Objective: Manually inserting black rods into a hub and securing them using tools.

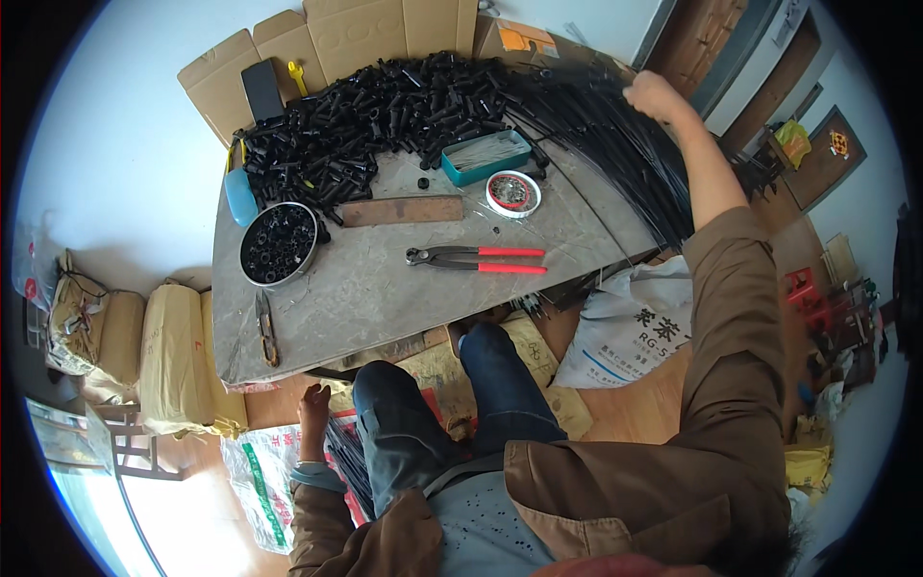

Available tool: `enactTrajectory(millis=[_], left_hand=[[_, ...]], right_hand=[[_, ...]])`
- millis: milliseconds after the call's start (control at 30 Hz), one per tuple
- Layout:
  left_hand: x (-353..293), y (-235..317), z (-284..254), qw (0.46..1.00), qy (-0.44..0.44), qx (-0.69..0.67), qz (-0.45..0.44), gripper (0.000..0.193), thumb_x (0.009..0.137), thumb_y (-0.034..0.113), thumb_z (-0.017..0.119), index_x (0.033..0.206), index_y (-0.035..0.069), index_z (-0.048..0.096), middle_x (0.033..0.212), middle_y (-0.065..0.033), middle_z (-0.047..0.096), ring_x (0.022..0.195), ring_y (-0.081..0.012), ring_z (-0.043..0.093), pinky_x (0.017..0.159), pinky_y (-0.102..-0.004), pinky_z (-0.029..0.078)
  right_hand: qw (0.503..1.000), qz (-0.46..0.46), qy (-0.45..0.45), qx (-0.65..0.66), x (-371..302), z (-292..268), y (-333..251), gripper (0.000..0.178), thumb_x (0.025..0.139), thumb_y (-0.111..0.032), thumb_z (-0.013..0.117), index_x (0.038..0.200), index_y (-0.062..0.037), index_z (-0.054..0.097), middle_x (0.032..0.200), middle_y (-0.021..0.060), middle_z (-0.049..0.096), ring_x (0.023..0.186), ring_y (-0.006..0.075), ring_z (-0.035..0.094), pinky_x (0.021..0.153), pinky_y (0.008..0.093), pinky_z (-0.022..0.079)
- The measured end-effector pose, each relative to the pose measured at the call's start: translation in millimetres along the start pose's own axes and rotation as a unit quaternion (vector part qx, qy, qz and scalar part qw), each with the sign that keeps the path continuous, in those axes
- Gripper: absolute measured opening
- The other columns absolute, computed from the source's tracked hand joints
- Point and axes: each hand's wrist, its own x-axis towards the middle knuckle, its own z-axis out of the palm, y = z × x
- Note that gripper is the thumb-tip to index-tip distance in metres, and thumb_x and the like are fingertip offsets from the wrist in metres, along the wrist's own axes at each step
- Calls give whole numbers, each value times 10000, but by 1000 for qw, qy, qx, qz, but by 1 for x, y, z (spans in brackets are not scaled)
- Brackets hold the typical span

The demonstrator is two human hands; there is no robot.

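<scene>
My right hand point(656, 98) is stretched out to the far right of the table, its fingers closed. It is at the far end of a spread of long thin black rods point(615, 135); what it holds, if anything, does not show. Low beside my left knee, my left hand point(313, 404) has its fingers curled in, and I cannot make out anything in them. Under that hand, a bundle of black rods point(348, 457) lies by a white sack point(260, 486). A big heap of short black tubular parts point(385, 111) covers the back of the table.
On the grey table point(327, 317) are red-handled pincers point(481, 258), a bowl of black rings point(279, 245), a flat bar point(402, 211), a teal box point(486, 154), a round white tub point(512, 194) and pliers point(265, 332). A printed sack point(625, 327) stands right of my knees.
</scene>
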Motion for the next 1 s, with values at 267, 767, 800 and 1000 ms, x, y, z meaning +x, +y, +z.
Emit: enactTrajectory(millis=[267, 767, 800, 1000], left_hand=[[-36, 99, -15, 954, -211, -195, 86, 376, 931, 291, 545, 1099, -35, 626, 904, -100, 671, 793, -154, 624, 714, -305, 500], [-132, 463, -50, 764, -226, -553, 245, 432, 959, 343, 530, 1176, -30, 504, 1030, -113, 627, 945, -212, 620, 802, -348, 503], [-128, 465, -53, 771, -171, -574, 217, 359, 952, 317, 546, 1092, -13, 526, 978, -96, 621, 886, -193, 618, 763, -339, 509], [-93, 489, -103, 764, -79, -577, 276, 366, 921, 306, 580, 1049, -33, 539, 897, -113, 620, 695, -185, 615, 651, -310, 516]], right_hand=[[981, -40, 14, 188, -40, -92, -34, 267, 863, -227, 562, 672, -55, 491, 560, -15, 465, 421, 76, 389, 344, 245, 286], [885, -243, -167, 361, -279, -10, -209, 231, 927, -229, 558, 839, -16, 556, 652, 42, 551, 550, 112, 523, 521, 277, 426], [871, -180, -251, 383, -285, -3, -210, 219, 943, -254, 554, 896, -40, 557, 647, -2, 526, 520, 77, 480, 493, 246, 398], [747, -205, -298, 558, -287, 68, -214, 278, 970, -313, 520, 925, -39, 531, 660, -8, 486, 513, 81, 489, 475, 232, 424]])
